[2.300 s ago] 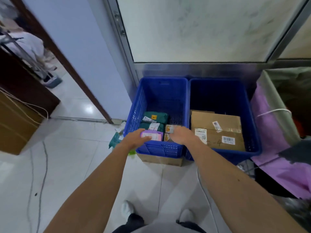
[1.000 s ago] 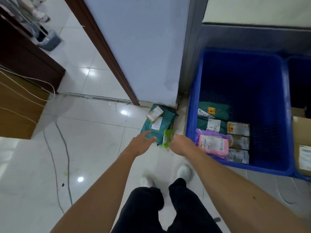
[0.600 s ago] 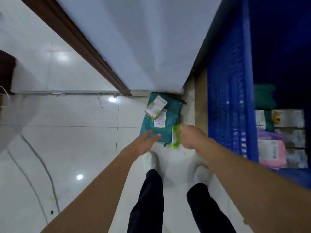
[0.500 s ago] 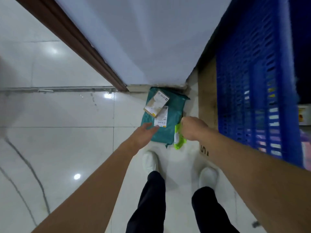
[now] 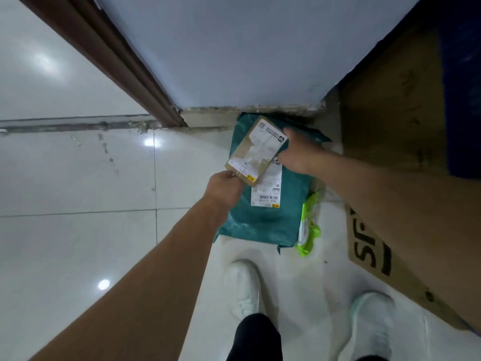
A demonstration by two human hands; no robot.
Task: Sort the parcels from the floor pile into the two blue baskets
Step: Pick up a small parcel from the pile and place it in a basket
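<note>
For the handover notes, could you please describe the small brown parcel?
At the foot of the pale wall, a teal mailer bag lies on the floor. Over it the left hand pinches the small brown parcel: a stiff cardboard box, unlike the soft teal bag and lime packet.

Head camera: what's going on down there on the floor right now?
A person is bent over the floor pile by the wall. Their left hand pinches the near corner of a small brown labelled parcel lying over a teal mailer bag. The right hand is at the parcel's far edge, its fingers hidden. A lime-green pouch lies beside the mailer. Only a sliver of a blue basket shows at right; none of these three is in it yet.
</note>
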